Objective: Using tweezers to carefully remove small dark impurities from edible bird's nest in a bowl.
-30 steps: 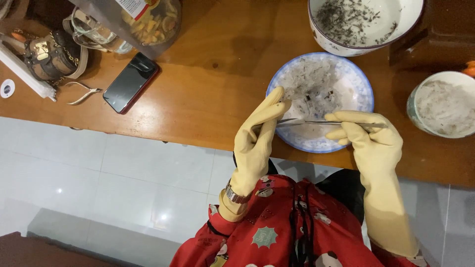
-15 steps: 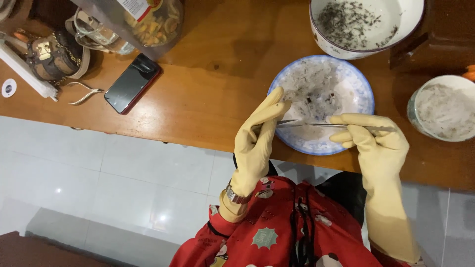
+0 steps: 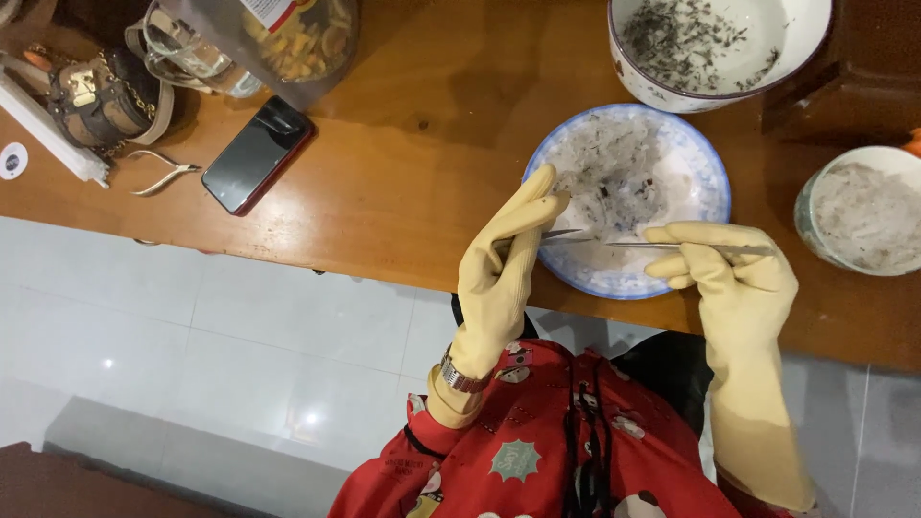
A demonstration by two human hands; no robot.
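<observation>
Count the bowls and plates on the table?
3: a blue-rimmed plate under the tweezers, a white bowl with dark flecks behind it, and a small bowl cut off at the right edge.

place: a home, likely a dining or kitchen corner
floor: pale glossy tiles with lamp glare
table: warm brown wooden table, varnished, household kind
personal clutter: smartphone in a red case, small brown handbag with a chain, nail nippers
food ware: blue-rimmed plate, white bowl with dark flecks, small round bowl of pale strands
pantry item: clear bag of snacks
clothing: red patterned homely top, yellow rubber gloves
</observation>
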